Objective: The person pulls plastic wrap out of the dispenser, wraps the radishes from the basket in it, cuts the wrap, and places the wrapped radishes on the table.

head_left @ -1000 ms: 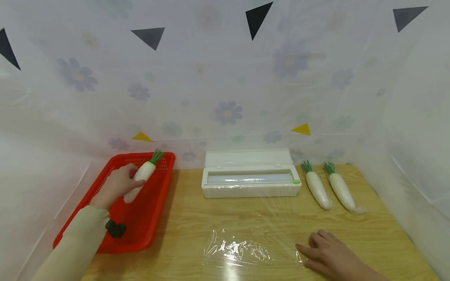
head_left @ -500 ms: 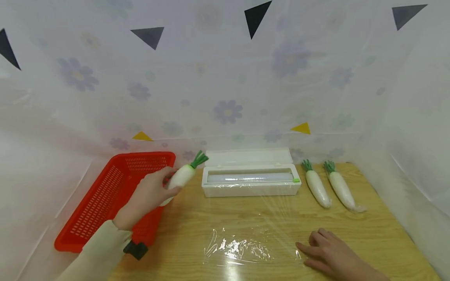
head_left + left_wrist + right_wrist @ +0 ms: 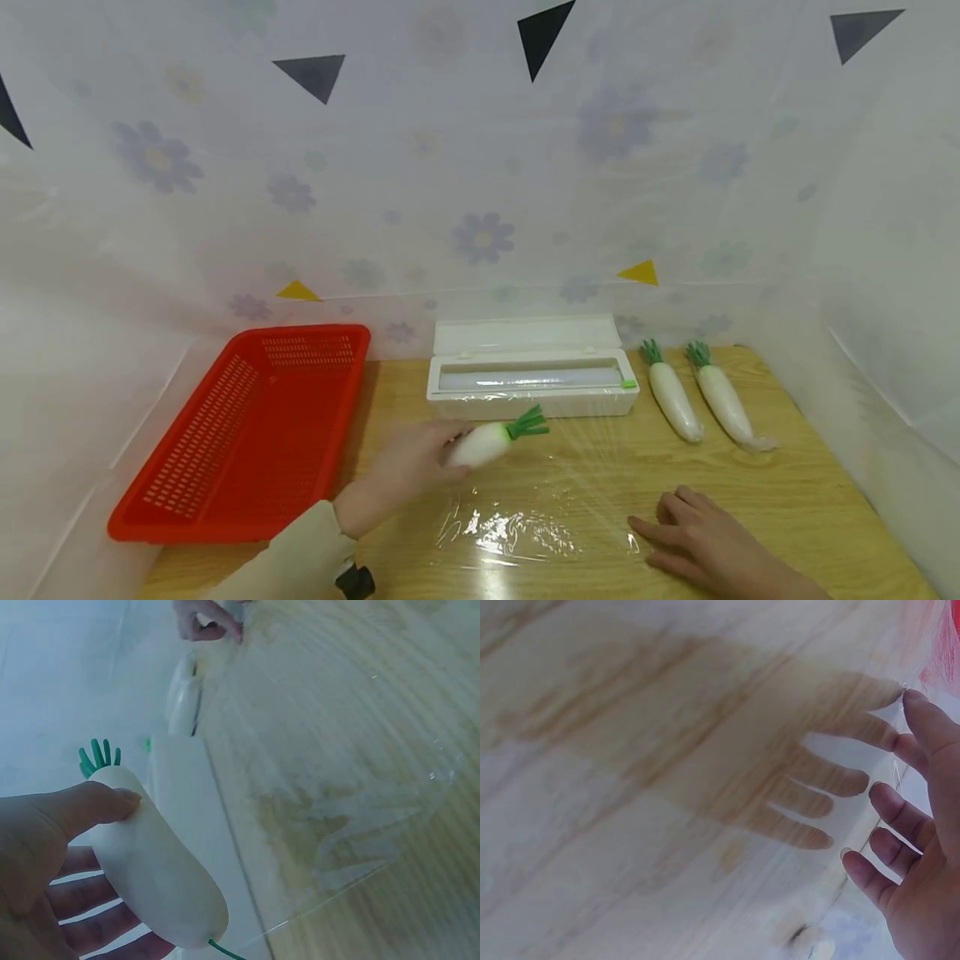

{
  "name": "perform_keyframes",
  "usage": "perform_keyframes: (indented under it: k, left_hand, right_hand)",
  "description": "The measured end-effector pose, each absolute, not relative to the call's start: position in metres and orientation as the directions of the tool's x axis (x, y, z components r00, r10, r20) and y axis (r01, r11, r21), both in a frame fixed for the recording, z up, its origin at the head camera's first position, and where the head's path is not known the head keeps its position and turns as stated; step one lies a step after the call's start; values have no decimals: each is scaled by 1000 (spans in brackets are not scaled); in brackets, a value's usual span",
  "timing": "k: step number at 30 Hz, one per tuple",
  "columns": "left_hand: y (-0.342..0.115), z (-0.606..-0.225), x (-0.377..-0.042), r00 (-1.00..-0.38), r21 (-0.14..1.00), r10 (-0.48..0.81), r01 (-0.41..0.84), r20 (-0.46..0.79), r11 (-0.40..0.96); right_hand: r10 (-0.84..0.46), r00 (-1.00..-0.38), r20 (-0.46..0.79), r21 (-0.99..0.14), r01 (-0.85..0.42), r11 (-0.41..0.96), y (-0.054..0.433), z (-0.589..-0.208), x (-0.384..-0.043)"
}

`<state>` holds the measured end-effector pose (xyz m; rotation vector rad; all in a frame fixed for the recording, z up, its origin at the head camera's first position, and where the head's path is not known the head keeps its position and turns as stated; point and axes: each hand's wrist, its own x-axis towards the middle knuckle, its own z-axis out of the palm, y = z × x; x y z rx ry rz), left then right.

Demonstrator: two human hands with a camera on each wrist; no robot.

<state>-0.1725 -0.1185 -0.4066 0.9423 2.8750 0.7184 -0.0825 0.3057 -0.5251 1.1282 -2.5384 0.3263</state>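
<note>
My left hand (image 3: pixel 401 467) grips a white radish (image 3: pixel 482 445) with green leaf stubs, held over the middle of the table in front of the film box. In the left wrist view the thumb lies across the radish (image 3: pixel 154 859) and the fingers are under it. A sheet of clear cling film (image 3: pixel 517 533) stretches from the white box (image 3: pixel 532 406) toward the table's near side. My right hand (image 3: pixel 697 533) rests at the film's near right corner, thumb and index finger extended and touching it. In the right wrist view, the right hand (image 3: pixel 922 825) has its fingers spread beside the table surface.
Two film-wrapped radishes, an inner one (image 3: pixel 675 404) and an outer one (image 3: pixel 726 404), lie right of the box. A red plastic basket (image 3: pixel 337 433) stands at the left. The box lid (image 3: pixel 525 335) is raised against the floral sheet (image 3: pixel 480 192) behind.
My left hand has lifted the radish out of the red basket and carried it right, over the cling film. The right hand has stayed at the film's corner.
</note>
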Motion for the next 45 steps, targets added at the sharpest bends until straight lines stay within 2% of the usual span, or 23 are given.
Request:
perform_keyframes:
  k: [5, 13, 17, 34, 40, 45]
  left_hand:
    - [-98, -433, -162, -780, 404, 622, 591, 66, 698]
    - [-67, -457, -155, -685, 294, 720, 716, 116, 633]
    - [-57, -468, -153, -657, 274, 742, 744, 132, 609]
    - [-53, -490, -145, -659, 238, 740, 747, 135, 621]
    - [-57, -497, -147, -668, 272, 728, 738, 157, 618]
    - [-59, -498, -148, -643, 283, 747, 758, 170, 588]
  right_hand:
    - [-670, -626, 398, -73, -750, 657, 306, -525, -83]
    - [-660, -640, 394, -97, -743, 662, 305, -526, -83]
    - [-655, -645, 393, -99, -738, 668, 304, -529, -83]
    - [-643, -643, 417, -132, -743, 657, 305, -528, -83]
    - [-632, -673, 383, -132, -717, 684, 303, -524, -82]
    - [-627, -686, 370, -136, -707, 694, 302, -523, -82]
